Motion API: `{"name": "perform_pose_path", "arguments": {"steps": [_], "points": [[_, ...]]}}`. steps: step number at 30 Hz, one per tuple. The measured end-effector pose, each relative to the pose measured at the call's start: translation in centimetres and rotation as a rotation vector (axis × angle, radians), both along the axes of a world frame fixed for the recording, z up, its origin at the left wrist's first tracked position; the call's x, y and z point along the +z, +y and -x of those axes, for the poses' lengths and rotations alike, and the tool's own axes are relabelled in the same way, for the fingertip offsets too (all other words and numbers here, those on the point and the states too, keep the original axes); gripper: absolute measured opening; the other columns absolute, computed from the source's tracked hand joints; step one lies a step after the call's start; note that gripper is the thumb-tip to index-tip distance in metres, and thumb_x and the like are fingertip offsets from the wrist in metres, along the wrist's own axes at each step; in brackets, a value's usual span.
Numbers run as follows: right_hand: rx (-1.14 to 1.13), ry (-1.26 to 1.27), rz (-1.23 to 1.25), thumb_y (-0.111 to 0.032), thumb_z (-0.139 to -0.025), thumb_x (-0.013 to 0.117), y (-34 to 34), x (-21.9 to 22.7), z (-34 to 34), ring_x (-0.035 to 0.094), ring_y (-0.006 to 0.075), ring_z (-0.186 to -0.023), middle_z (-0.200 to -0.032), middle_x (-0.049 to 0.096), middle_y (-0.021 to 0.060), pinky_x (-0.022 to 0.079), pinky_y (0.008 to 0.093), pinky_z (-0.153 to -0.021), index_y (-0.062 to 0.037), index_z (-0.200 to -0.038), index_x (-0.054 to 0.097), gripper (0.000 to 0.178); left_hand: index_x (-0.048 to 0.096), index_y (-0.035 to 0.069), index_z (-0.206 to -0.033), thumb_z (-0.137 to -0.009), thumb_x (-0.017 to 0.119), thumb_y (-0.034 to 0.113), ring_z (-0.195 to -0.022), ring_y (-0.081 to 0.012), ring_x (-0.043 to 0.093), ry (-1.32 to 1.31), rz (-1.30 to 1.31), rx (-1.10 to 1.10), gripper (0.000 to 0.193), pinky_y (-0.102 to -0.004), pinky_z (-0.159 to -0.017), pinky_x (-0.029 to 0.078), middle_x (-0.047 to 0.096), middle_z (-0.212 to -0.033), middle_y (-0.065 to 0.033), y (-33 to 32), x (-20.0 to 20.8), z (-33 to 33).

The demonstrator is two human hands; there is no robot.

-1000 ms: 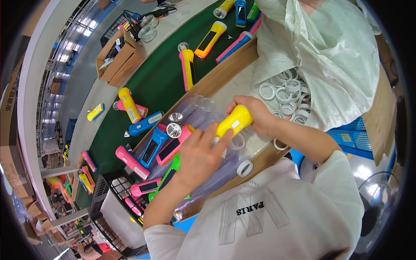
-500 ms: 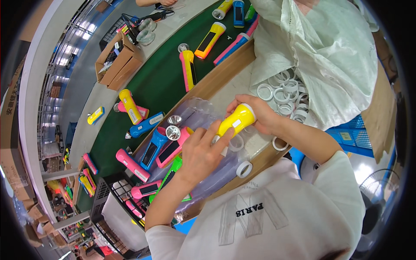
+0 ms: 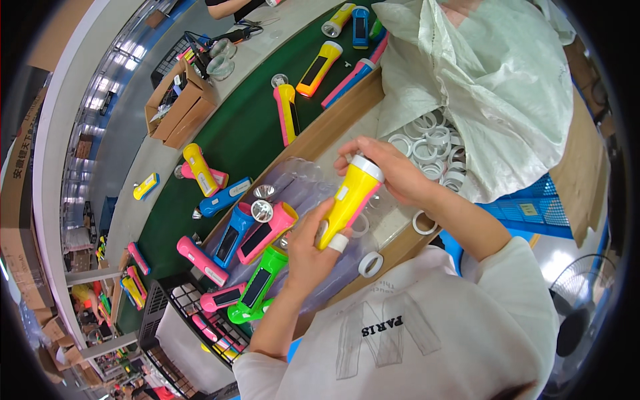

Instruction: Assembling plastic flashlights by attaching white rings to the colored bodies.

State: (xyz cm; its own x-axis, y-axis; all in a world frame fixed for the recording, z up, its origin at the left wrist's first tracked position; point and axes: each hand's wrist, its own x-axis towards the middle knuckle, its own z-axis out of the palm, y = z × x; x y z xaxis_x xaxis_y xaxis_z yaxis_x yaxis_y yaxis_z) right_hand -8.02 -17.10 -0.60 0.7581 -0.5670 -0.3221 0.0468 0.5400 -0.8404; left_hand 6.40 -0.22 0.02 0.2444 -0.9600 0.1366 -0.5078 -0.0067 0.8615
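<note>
My left hand [image 3: 311, 257] is closed round the lower body of a yellow and pink flashlight [image 3: 351, 200], held tilted with its head up. A white wrap [image 3: 338, 243] covers one of its fingers. At the flashlight's head sits a white ring [image 3: 367, 167]. My right hand [image 3: 397, 175] curls its fingers round the back of that ring; the thumb is hard to make out. Below the hands, clear plastic wrap [image 3: 313, 175] lines a cardboard tray [image 3: 337, 137]. A green flashlight [image 3: 259, 285], a pink one [image 3: 263, 235] and a blue one [image 3: 233, 232] lie left of my left hand.
Loose white rings [image 3: 433, 143] spill from a white woven sack [image 3: 497, 100] at the right. More flashlights lie on the green belt [image 3: 233, 127]. A black basket [image 3: 175, 317] stands lower left, an open carton [image 3: 187, 110] beyond the belt. A co-worker's arm [image 3: 227, 8] shows at the top.
The flashlight has turned more upright, and a white ring now shows at its head. My left hand has shifted down its body, uncovering the green flashlight. My right hand has moved slightly left.
</note>
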Motion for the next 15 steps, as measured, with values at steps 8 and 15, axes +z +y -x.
{"name": "perform_pose_path", "arguments": {"steps": [8, 15], "points": [[-0.155, -0.362, -0.081, -0.022, -0.089, 0.066, 4.2, 1.2, -1.1, 0.062, 0.0247, -0.104, -0.104, 0.06, 0.0115, 0.049, 0.0393, -0.094, -0.0091, -0.112, 0.049, 0.031, 0.044, 0.003, -0.131, -0.075, 0.08, 0.015, -0.094, -0.0167, 0.061, 0.34, -0.211, 0.102, 0.068, -0.0296, -0.079, 0.05, 0.062, -0.106, -0.0085, 1.5, -1.0, 4.7], [0.019, -0.806, -0.454, -0.029, -0.082, 0.069, 5.8, 0.2, -1.9, 0.061, 0.0318, -0.1, -0.098, 0.055, 0.0124, 0.05, 0.04, -0.093, -0.014, -0.083, 0.044, 0.03, 0.039, 0.006, -0.129, -0.081, 0.069, 0.017, -0.058, -0.0146, 0.049, 1.828, -0.156, -0.448, 0.057, -0.027, -0.049, 0.039, 0.048, -0.083, -0.0076, 4.0, 0.4, 6.9]]}}
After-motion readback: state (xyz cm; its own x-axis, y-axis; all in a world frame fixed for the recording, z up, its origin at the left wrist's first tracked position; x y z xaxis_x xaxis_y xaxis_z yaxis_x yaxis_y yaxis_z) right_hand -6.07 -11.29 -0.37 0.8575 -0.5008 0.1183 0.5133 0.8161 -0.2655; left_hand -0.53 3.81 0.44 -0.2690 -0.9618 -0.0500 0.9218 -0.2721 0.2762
